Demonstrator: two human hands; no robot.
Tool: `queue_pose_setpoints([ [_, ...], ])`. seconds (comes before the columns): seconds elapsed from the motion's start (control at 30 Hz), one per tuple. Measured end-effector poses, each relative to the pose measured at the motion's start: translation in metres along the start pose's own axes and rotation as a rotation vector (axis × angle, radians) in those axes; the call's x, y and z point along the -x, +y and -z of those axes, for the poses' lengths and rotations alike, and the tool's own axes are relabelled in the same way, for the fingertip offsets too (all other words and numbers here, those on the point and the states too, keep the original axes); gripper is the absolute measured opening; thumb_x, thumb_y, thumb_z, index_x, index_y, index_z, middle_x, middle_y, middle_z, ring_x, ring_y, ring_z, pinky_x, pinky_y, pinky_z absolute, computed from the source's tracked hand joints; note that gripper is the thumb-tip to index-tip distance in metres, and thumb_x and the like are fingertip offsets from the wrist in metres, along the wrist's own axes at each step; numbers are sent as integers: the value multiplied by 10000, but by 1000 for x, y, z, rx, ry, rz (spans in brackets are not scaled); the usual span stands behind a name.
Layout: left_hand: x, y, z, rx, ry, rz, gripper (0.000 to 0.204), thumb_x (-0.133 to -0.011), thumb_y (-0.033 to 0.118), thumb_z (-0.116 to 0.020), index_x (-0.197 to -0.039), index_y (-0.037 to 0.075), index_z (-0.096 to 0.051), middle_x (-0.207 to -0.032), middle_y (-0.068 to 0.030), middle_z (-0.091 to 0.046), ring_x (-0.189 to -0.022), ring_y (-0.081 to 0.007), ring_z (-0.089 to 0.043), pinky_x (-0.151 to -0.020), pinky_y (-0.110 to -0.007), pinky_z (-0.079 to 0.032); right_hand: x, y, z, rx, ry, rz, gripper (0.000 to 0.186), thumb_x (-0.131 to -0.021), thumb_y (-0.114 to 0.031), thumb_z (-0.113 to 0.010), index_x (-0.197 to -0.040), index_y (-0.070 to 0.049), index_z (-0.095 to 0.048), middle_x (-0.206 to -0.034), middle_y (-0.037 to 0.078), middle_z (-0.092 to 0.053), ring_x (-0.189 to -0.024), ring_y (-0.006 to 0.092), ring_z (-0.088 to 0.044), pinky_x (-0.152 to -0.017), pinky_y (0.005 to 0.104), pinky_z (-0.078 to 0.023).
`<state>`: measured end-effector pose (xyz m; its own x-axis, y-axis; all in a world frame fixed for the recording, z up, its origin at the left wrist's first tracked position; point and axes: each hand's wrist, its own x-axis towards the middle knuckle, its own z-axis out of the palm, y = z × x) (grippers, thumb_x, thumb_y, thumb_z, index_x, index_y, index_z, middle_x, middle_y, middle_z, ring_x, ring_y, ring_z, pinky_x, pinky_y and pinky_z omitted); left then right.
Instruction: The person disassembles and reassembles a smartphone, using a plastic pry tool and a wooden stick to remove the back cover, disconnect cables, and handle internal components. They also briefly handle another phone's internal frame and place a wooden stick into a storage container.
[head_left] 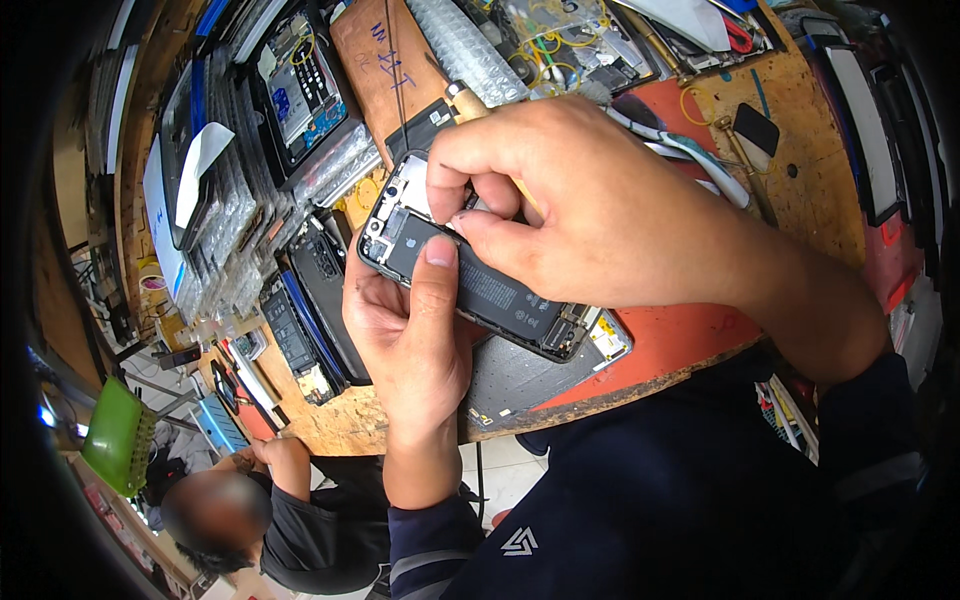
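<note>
My left hand (420,330) grips an opened smartphone (400,190) from beneath, its thumb pressing on the black battery (490,290). The phone lies tilted above the bench, its inner parts facing up. Over its upper part is my right hand (590,205), thumb and fingertips pinched together close to the phone's inner edge. Whatever small piece sits between those fingertips is too hidden to name. Tucked through the same hand is a wooden-handled tool (467,103) with a thin metal tip that points away from me. Part of the phone's far side is covered by my right hand.
Under the phone lie a dark flat panel (540,385) and a red mat (670,345). To the left are bubble-wrapped stacks (225,240) and phone shells (325,260). A brass-coloured tool (745,165) lies right. Another person's arm (288,465) rests at the lower-left bench edge.
</note>
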<state>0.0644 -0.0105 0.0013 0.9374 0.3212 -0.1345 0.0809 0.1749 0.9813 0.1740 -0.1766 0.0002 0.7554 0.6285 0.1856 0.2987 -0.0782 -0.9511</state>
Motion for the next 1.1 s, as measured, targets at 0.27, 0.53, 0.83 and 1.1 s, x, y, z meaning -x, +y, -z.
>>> queue_pose_setpoints([
  [0.27, 1, 0, 0, -8, -4, -9, 390, -1079, 58, -654, -1440, -36, -540, -1287, -152, -728, -1089, -198, -743, -932, -345, -605, -2, -4, 2, -30, -17, -30, 55, -846, -39, -707, -823, 8, -690, -720, 190, -697, -724, 387, -723, -685, 483, -556],
  [0.53, 0, 1, 2, 47, -60, -23, 399, -1080, 67, -657, -1447, -35, -538, -1295, -148, -726, -1104, -197, -737, -952, -351, -595, -1, -4, -1, -43, 16, -19, 38, -845, -23, -698, -830, 12, -692, -719, 192, -700, -701, 367, -728, -663, 463, -555],
  [0.83, 1, 1, 2, 26, -26, -16, 390, -1078, 62, -660, -1437, -37, -544, -1303, -152, -725, -1107, -201, -736, -957, -356, -596, 0, -2, -1, -50, 13, -21, 40, -844, -26, -694, -841, 14, -697, -706, 188, -699, -685, 354, -728, -657, 452, -556],
  [1.1, 1, 0, 3, 18, -24, -12, 366, -1077, 54, -658, -1416, -43, -556, -1287, -157, -728, -1090, -202, -739, -938, -349, -601, 1, 6, -7, 12, 31, 44, 101, -853, -22, -746, -940, -34, -697, -660, 35, -549, -559, 146, -545, -534, 339, -424],
])
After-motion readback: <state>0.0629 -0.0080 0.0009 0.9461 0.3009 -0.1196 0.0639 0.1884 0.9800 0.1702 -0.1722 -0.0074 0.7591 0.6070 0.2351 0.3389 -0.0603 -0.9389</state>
